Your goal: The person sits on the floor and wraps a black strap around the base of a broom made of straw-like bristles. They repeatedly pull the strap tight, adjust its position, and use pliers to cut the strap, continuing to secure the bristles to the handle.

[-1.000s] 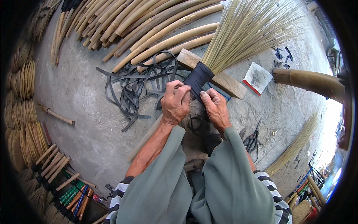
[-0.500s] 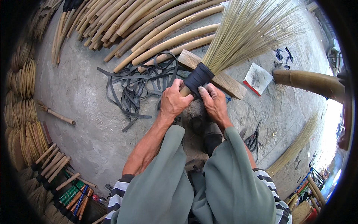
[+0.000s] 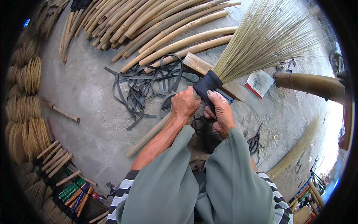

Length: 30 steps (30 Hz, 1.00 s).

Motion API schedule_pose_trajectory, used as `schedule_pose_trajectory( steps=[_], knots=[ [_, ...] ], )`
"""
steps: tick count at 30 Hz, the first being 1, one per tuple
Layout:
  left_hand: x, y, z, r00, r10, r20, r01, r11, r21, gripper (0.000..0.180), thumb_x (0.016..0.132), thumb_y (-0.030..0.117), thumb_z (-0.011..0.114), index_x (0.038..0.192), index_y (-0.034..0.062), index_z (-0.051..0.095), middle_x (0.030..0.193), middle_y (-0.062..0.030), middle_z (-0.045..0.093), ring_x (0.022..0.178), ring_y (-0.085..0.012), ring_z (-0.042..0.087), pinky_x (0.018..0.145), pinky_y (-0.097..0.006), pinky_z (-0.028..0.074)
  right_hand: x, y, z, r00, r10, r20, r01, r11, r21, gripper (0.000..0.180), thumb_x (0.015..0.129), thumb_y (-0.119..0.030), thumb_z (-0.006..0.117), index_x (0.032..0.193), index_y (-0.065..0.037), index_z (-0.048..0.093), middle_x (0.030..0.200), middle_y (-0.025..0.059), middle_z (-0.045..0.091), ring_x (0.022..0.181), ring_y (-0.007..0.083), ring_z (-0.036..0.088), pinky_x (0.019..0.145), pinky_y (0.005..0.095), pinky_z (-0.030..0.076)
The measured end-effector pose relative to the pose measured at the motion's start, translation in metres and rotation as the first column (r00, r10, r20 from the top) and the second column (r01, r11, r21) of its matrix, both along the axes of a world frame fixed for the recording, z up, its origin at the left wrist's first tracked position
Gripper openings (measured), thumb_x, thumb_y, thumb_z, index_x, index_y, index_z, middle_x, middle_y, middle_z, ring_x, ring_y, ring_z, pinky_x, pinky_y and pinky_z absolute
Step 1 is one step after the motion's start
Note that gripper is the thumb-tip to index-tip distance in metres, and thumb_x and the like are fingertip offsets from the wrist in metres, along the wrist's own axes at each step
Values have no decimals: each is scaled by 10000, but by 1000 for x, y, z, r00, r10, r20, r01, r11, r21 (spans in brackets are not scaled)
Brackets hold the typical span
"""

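A broom head of pale straw bristles (image 3: pixel 268 41) fans out toward the upper right. Its neck is wrapped in a black band (image 3: pixel 207 83). My left hand (image 3: pixel 185 104) grips the broom just below the band. My right hand (image 3: pixel 220 112) holds the neck from the right, thumb pressed on the black wrap. The broom lies across a wooden block (image 3: pixel 209 72) on the concrete floor. The handle under my hands is hidden by them and by my green-clad knees.
Loose black straps (image 3: pixel 143 87) lie tangled left of the block. Many bamboo poles (image 3: pixel 149 26) are stacked at the top. Finished brooms (image 3: pixel 52 164) line the left edge. A thick bamboo post (image 3: pixel 309 84), a paper sheet (image 3: pixel 259 83) and scissors (image 3: pixel 255 142) are on the right.
Both hands have shifted slightly up along the broom neck and tightened around it. The broom head stays on the block.
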<state>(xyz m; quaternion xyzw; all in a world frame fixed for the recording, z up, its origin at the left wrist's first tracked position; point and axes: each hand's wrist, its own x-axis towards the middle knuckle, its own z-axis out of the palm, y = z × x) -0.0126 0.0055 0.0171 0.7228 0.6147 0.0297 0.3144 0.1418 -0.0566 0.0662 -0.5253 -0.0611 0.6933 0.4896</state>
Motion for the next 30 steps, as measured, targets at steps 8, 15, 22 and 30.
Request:
schedule_pose_trajectory(
  steps=[8,15,22,30],
  knots=[
    [-1,1,-3,999,10,54,-12,1000,26,365,901,331,809,1048,8,725,966,-323,788,947,-540,775,859,-640,607,-2,-2,21,996,-25,-82,22,999,-34,250,1125,-354,701,1030,-151,591,762,-55,443,529,85,379,554,294,390],
    [-4,2,-6,997,-1,77,-1,1000,20,365,897,333,813,1047,12,728,965,-327,786,955,-553,768,876,-651,603,-7,-6,33,999,48,4,-48,998,-27,282,1119,-361,709,987,-151,574,764,-61,438,541,70,395,551,286,383],
    [-3,3,-7,998,4,66,-5,1000,20,383,893,330,832,1097,29,712,959,-313,789,939,-554,767,851,-659,597,0,-13,13,988,-2,155,2,1000,-2,288,1115,-336,708,934,-149,586,756,-79,452,590,34,411,545,255,339],
    [-8,4,-11,966,46,255,-86,985,149,504,884,258,825,1302,86,603,937,-288,790,916,-555,761,808,-658,582,7,-10,-56,766,142,627,-239,968,73,436,1120,-313,700,818,-65,506,794,-50,414,782,97,382,680,336,377]
  ],
)
